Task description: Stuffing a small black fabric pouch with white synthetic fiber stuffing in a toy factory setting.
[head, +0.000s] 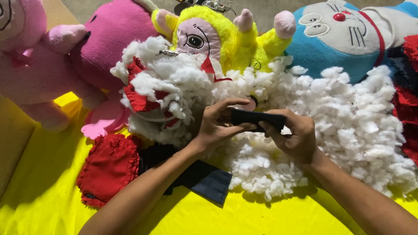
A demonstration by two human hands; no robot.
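Dark cloth piece (257, 117), perhaps fabric, amid white stuffing (348, 117), plush toys (213, 35).

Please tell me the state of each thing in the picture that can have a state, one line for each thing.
left hand: gripping one end of the dark cloth piece
right hand: gripping its other end
dark cloth piece: held flat above the stuffing
white stuffing: loose, heaped
yellow plush toy: lying face up
red fabric: lying flat on the yellow sheet
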